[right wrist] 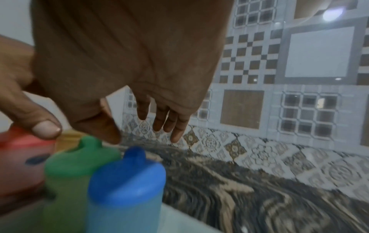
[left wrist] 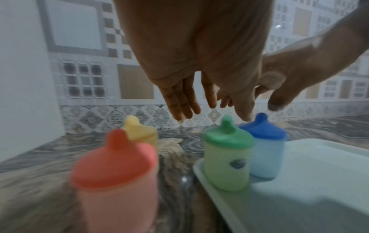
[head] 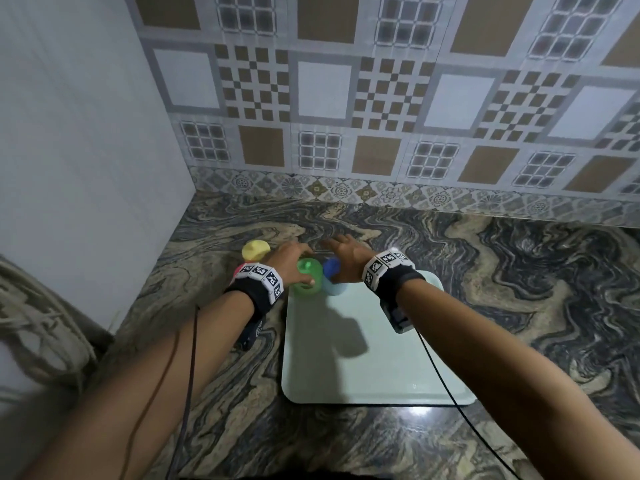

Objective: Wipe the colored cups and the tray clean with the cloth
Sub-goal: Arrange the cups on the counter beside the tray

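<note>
Barely started: no cloth in view, nothing visibly wiped.
My left hand (head: 289, 258) and right hand (head: 343, 256) hover open, empty; green cup (left wrist: 226, 155), blue cup (left wrist: 264, 149) at tray's (head: 367, 375) eleven o'clock; red (left wrist: 115, 176), yellow (left wrist: 140, 130) off-tray.

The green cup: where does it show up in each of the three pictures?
Head view: green cup left of centre, at the tray's far left corner.
Left wrist view: right of centre, on the tray's near corner.
Right wrist view: lower left, partly behind the blue cup.
Shared landmark: the blue cup, right beside it in every view.
</note>
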